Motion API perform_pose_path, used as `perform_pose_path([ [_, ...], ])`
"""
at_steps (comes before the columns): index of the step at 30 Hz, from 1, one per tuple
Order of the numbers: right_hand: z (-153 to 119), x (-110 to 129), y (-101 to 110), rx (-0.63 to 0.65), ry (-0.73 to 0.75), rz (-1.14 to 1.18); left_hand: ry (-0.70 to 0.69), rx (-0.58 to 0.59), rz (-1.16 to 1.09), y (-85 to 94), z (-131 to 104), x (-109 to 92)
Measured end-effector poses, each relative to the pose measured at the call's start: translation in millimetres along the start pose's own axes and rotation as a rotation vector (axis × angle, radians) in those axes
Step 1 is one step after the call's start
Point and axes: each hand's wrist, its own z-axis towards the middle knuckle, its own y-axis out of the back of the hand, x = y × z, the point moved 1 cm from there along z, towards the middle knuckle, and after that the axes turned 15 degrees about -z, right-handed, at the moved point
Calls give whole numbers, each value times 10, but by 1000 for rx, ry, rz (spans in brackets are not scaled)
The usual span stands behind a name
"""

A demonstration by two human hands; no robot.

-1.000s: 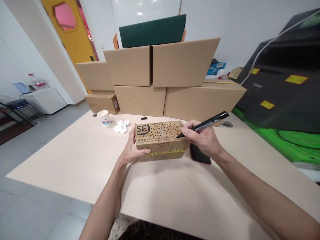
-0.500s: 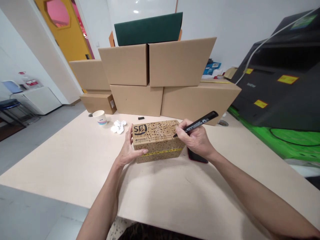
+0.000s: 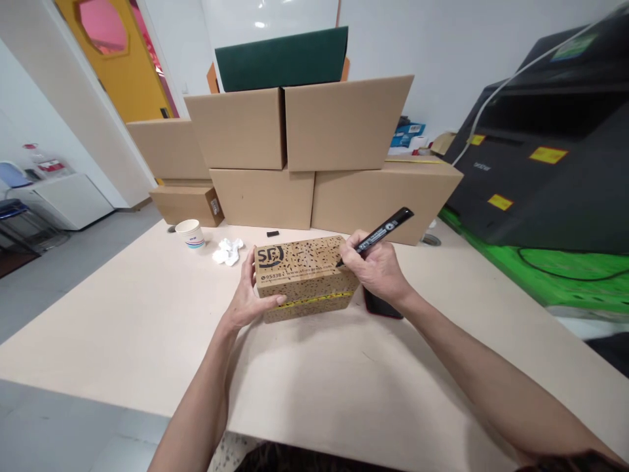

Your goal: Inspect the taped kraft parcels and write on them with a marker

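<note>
A small brown cardboard box (image 3: 304,278) with black printing, many dark marks and a yellow band stands on the table (image 3: 147,314). My left hand (image 3: 250,298) grips its left end, the thumb on the front side. In my right hand (image 3: 371,265) is a black marker (image 3: 386,231), its tip down at the right part of the box's top. The right hand's fingers are closed around the marker, close to the box's right end. Partly under that hand, a dark phone (image 3: 383,306) lies on the table.
Plain cardboard boxes (image 3: 344,124) are stacked behind, topped by a dark green box (image 3: 282,60). A paper cup (image 3: 190,235), crumpled tissue (image 3: 227,252) and black cap (image 3: 272,234) lie before them. A large black machine (image 3: 545,151) stands right, near green material (image 3: 540,269).
The marker stands a little more upright, its rear end shifted left. The whole view has shifted slightly. Both hands keep their hold.
</note>
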Motion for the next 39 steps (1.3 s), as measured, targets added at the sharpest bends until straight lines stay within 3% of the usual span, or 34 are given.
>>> perform_pose_path([
  [5,-14,8,-42,51,17,-95,-12,-7,4,-4,-5,10],
  [11,14,-42,22,-62,-5,-37,-15,-12,3,-24,0,10],
  [17,63,-50,77,58,-3,-110,-17,0,2,-26,9,5],
  [22,53,-90,89,53,-6,29,-6,-2,-5,-14,12,15],
  [28,34,-114,74,103,30,-12,2,1,-16,14,10,35],
  [39,44,-132,4,25,1,61,-10,-9,-31,27,13,62],
])
